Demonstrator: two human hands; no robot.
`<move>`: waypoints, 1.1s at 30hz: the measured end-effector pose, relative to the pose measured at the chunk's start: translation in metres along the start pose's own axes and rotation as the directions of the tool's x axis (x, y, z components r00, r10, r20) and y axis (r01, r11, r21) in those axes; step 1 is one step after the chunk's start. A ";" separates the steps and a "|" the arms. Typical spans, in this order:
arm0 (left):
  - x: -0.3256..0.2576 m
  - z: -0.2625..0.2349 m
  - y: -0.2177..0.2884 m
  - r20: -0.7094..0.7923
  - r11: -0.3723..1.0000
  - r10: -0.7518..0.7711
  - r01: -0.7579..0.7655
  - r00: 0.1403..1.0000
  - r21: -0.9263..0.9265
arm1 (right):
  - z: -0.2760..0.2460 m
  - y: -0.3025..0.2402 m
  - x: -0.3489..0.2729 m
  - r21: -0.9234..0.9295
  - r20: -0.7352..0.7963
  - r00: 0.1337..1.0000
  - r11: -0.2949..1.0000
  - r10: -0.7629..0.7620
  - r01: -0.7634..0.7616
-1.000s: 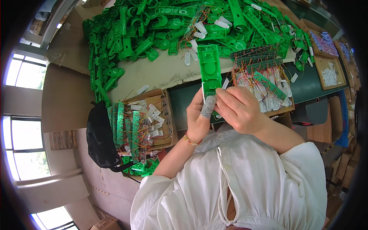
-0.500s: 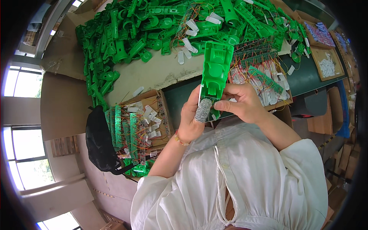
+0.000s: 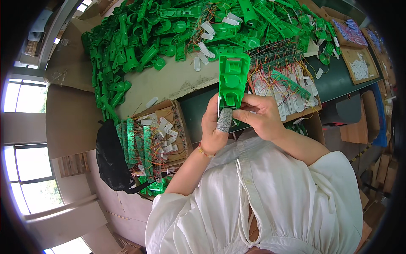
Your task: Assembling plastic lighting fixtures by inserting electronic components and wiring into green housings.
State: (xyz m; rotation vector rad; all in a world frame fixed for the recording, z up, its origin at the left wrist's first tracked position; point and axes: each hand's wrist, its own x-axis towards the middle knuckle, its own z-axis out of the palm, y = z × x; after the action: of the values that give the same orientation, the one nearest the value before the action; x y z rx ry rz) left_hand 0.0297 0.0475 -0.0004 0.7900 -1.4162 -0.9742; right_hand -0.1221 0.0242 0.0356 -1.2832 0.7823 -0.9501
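Between both hands, close to my chest, I hold a long green plastic housing (image 3: 233,80) with its hollow inside facing me. My left hand (image 3: 215,125) wraps its lower left side, the thumb in a grey fabric cover pressed near its lower end. My right hand (image 3: 262,116) pinches at the lower right of the housing with thumb and forefinger; any small part between those fingertips is hidden. A white strip shows along the housing's left edge by my left fingers.
A big heap of green plastic housings (image 3: 148,38) covers the bench's far side. A cardboard box (image 3: 182,122) at left holds circuit boards, wires and white pieces, beside a black mesh bag (image 3: 112,156). At right, another tray carries green circuit boards (image 3: 292,84) and white pieces.
The housing has tipped and come slightly down and left, so it looks shorter. Both hands have shifted a little with it, keeping their hold.
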 end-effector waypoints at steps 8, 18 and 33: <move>0.003 0.005 0.008 -0.032 0.947 -0.184 0.169 0.982 -0.274 | 0.000 0.007 0.003 -0.050 0.037 0.999 0.999 -0.004 0.005; -0.002 0.010 0.001 -0.182 0.956 -0.165 0.113 0.969 -0.270 | 0.011 0.016 0.006 -0.038 -0.063 0.990 0.991 -0.129 0.126; 0.000 0.006 -0.002 0.037 1.000 0.013 -0.014 0.999 0.020 | -0.007 0.014 0.010 0.062 0.007 0.983 0.981 -0.182 0.181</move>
State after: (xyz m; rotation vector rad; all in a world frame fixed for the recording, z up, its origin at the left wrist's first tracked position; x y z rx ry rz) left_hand 0.0233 0.0473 -0.0025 0.7796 -1.4636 -0.9703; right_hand -0.1217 0.0126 0.0211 -1.3219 0.6282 -1.1027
